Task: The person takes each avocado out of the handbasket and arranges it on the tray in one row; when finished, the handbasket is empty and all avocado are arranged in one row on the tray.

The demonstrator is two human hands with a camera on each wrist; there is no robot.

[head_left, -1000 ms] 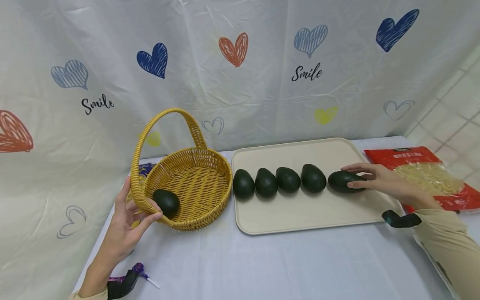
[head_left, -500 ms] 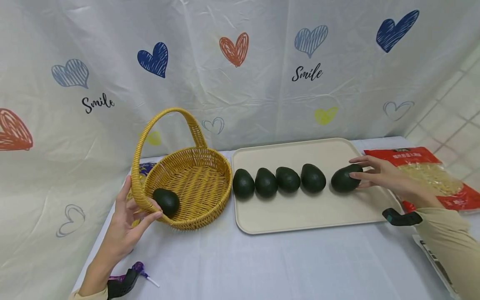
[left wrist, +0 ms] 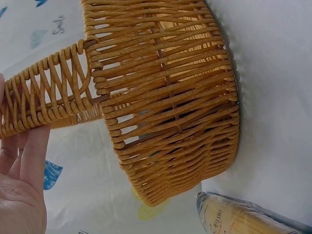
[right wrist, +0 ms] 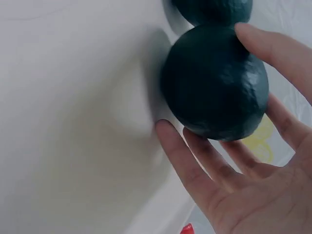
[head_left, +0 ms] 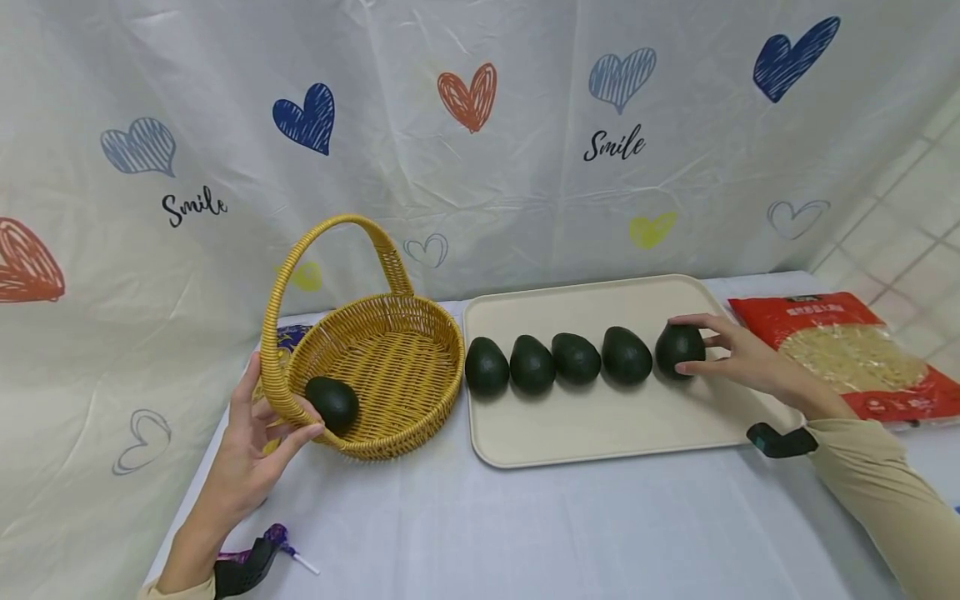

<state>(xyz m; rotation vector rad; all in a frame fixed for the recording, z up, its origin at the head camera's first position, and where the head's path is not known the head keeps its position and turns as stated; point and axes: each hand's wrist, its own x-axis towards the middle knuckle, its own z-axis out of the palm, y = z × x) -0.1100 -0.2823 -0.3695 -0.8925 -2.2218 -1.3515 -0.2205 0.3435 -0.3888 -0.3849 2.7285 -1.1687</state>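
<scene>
A yellow wicker basket [head_left: 405,350] stands at the left with its tall handle up. My left hand [head_left: 251,454] grips the lower end of that handle, and in the left wrist view its fingers lie behind the weave. One dark green avocado [head_left: 332,405] lies inside the basket. On the beige tray [head_left: 585,433] several more avocados form a row. At the row's right end, my right hand [head_left: 738,357] holds an avocado [head_left: 679,350] between thumb and fingers, close beside its neighbour [head_left: 627,356]. The right wrist view shows the thumb against one side of it and fingers around the other.
A red bag with pale yellow contents [head_left: 847,350] lies right of the tray, partly behind the right forearm. Near the left wrist is a purple-wrapped lollipop [head_left: 279,537]. A clear-wrapped package [left wrist: 234,214] lies by the basket. A printed curtain [head_left: 525,208] hangs behind.
The right hand has moved a little left with its avocado, now nearer the row. That avocado has turned from lying sideways to pointing away. Left hand and basket stay put.
</scene>
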